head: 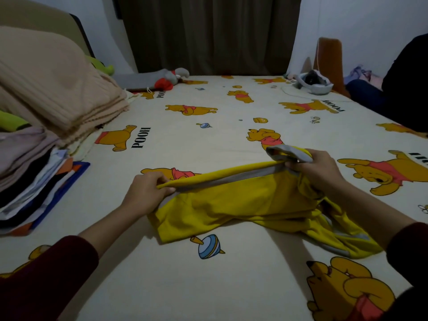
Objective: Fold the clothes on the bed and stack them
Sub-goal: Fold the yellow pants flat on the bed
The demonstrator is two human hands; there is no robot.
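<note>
A yellow garment with grey trim (pixel 231 205) lies in the middle of the bed (pixel 208 140), which has a cream sheet printed with cartoon bears. My left hand (pixel 148 191) pinches the left end of the garment's upper edge. At the other end of that edge my right hand (pixel 317 167) grips the bunched grey-trimmed part. The edge is stretched taut between both hands and lifted slightly off the sheet. The garment's lower right part trails crumpled toward the near right. A stack of folded clothes (pixel 30 181) stands at the left side of the bed.
A folded beige ribbed blanket (pixel 58 89) lies behind the stack. A grey and red plush toy (pixel 166 79) rests at the far edge, and a grey bundle (pixel 315 82) at the far right. A person in dark clothes (pixel 398 93) sits on the right edge. Dark curtains hang behind.
</note>
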